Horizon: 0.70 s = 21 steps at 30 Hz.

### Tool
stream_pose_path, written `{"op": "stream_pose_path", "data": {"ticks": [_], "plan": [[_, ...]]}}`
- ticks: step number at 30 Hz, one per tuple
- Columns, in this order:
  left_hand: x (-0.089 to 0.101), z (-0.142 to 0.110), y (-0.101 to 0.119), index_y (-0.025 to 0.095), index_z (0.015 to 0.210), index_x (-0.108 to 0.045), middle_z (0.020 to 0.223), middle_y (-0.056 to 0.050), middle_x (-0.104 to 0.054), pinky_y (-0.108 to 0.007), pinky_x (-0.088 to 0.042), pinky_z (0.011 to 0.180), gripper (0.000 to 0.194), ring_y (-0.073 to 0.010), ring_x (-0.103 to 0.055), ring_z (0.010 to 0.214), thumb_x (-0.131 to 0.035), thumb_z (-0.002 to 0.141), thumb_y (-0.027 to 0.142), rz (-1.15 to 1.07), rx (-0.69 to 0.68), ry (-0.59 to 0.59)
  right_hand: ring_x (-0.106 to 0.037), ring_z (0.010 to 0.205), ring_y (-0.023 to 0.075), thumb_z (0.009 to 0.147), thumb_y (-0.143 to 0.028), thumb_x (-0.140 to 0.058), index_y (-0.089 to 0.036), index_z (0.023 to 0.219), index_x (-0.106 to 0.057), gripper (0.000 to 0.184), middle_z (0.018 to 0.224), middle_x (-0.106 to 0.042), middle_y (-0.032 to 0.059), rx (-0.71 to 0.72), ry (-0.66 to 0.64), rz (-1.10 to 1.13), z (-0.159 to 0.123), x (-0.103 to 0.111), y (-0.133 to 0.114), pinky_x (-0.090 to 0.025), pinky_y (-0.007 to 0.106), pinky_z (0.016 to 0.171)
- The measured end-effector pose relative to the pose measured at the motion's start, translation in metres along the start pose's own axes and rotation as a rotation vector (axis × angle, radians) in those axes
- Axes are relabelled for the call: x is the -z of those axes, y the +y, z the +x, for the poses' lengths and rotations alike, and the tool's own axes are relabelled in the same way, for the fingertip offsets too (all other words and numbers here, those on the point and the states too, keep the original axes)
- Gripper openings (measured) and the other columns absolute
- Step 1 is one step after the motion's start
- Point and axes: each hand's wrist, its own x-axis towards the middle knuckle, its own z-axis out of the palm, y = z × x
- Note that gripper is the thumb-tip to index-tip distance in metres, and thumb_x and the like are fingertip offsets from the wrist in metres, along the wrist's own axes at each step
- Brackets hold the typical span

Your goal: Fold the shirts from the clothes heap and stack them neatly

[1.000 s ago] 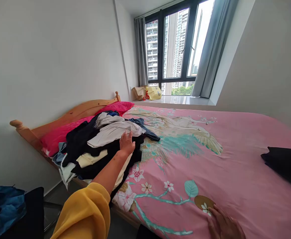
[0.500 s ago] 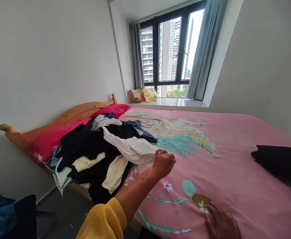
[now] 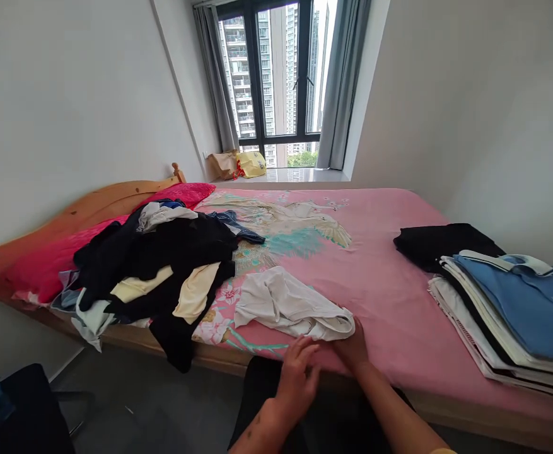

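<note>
A crumpled white garment [image 3: 290, 306] lies on the pink flowered bedsheet [image 3: 380, 284], close to the bed's near edge. My right hand [image 3: 352, 348] rests at the garment's near right hem, with its fingers closed on the cloth. Just left of it, my left hand [image 3: 297, 373] hovers at the bed's edge with fingers stretched toward the same hem, holding nothing. A heap of unfolded dark, cream and white clothes [image 3: 157, 265] lies to the left of the garment.
A stack of folded clothes topped by a blue shirt [image 3: 512, 309] sits at the right, with a folded black item [image 3: 439, 243] behind it. Pink pillows [image 3: 44, 265] lie against the wooden headboard [image 3: 82, 208]. Bags [image 3: 238, 165] stand on the window sill. A dark chair [image 3: 25, 410] stands at the lower left.
My left hand pulled the white garment out of the heap, dropped it near the bed's front edge and let go. My right hand moved onto its hem. The view swung right, revealing the folded stack.
</note>
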Motion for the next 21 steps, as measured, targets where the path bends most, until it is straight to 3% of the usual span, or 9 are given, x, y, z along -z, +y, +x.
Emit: {"op": "stream_pose_path", "data": {"ticks": [3,6,8,11,14,17,19,21], "plan": [[0.030,0.017,-0.034,0.024,0.116,-0.060,0.127,-0.007,-0.058,-0.045,-0.040,0.104,0.044,-0.0242,-0.048,0.123,-0.050,0.076,0.011,0.149,0.019,0.006,-0.047,0.117,0.0265,0.081,-0.033,-0.046,-0.018,0.129,-0.047,0.051,0.127,-0.054,0.0103,-0.072,-0.040,0.082,-0.012,0.007,-0.007,-0.033,0.045,0.102],[0.051,0.046,-0.060,0.021,0.118,-0.057,0.133,-0.010,-0.051,-0.050,-0.032,0.106,0.048,-0.0283,-0.039,0.129,-0.054,0.072,0.008,0.316,0.084,-0.022,-0.050,0.112,0.0281,0.082,-0.031,-0.046,-0.011,0.124,-0.049,0.046,0.118,-0.058,0.0156,-0.126,-0.006,0.159,-0.044,0.009,-0.012,-0.035,0.048,0.101],[0.059,0.064,-0.068,0.016,0.106,-0.062,0.127,-0.012,-0.055,-0.052,-0.029,0.106,0.036,-0.0310,-0.038,0.128,-0.055,0.072,0.006,0.368,0.111,-0.018,-0.049,0.114,0.0280,0.083,-0.032,-0.047,-0.010,0.124,-0.048,0.046,0.120,-0.057,0.0168,-0.120,0.048,0.242,-0.071,0.012,-0.016,-0.034,0.050,0.103],[0.063,0.073,-0.060,0.013,0.088,-0.063,0.102,-0.011,-0.064,-0.049,-0.036,0.100,0.016,-0.0292,-0.051,0.113,-0.051,0.079,0.009,0.339,0.083,-0.026,-0.046,0.121,0.0266,0.082,-0.032,-0.050,-0.016,0.125,-0.049,0.046,0.127,-0.054,0.0129,-0.146,0.071,0.431,-0.109,0.026,-0.026,-0.030,0.051,0.106],[0.050,0.049,-0.030,0.016,0.093,-0.062,0.093,-0.006,-0.065,-0.036,-0.046,0.089,0.017,-0.0212,-0.059,0.095,-0.047,0.085,0.015,0.268,-0.003,-0.078,-0.057,0.105,0.0254,0.081,-0.042,-0.053,-0.018,0.115,-0.056,0.042,0.110,-0.062,0.0108,-0.431,-0.025,0.745,-0.140,0.049,-0.045,-0.043,0.046,0.095],[0.025,-0.005,0.006,0.021,0.092,-0.063,0.090,-0.004,-0.064,-0.030,-0.048,0.081,0.017,-0.0178,-0.059,0.089,-0.047,0.087,0.020,0.108,-0.086,-0.124,-0.063,0.075,0.0214,0.079,-0.060,-0.050,-0.017,0.108,-0.057,0.053,0.087,-0.063,0.0077,-0.817,-0.226,1.118,-0.158,0.074,-0.068,-0.053,0.035,0.061],[0.009,-0.046,0.027,0.021,0.090,-0.064,0.090,-0.005,-0.064,-0.029,-0.048,0.080,0.017,-0.0171,-0.059,0.087,-0.047,0.088,0.022,-0.040,-0.081,-0.129,-0.062,0.073,0.0200,0.078,-0.065,-0.046,-0.017,0.109,-0.057,0.058,0.087,-0.063,0.0070,-0.886,-0.316,1.317,-0.159,0.088,-0.083,-0.049,0.030,0.051],[0.001,-0.082,0.044,0.022,0.089,-0.066,0.090,-0.006,-0.064,-0.029,-0.049,0.079,0.018,-0.0169,-0.059,0.087,-0.048,0.088,0.024,-0.159,-0.047,-0.135,-0.061,0.076,0.0191,0.077,-0.065,-0.049,-0.017,0.106,-0.059,0.057,0.089,-0.064,0.0065,-0.825,-0.327,1.431,-0.154,0.099,-0.095,-0.050,0.029,0.057]]}}
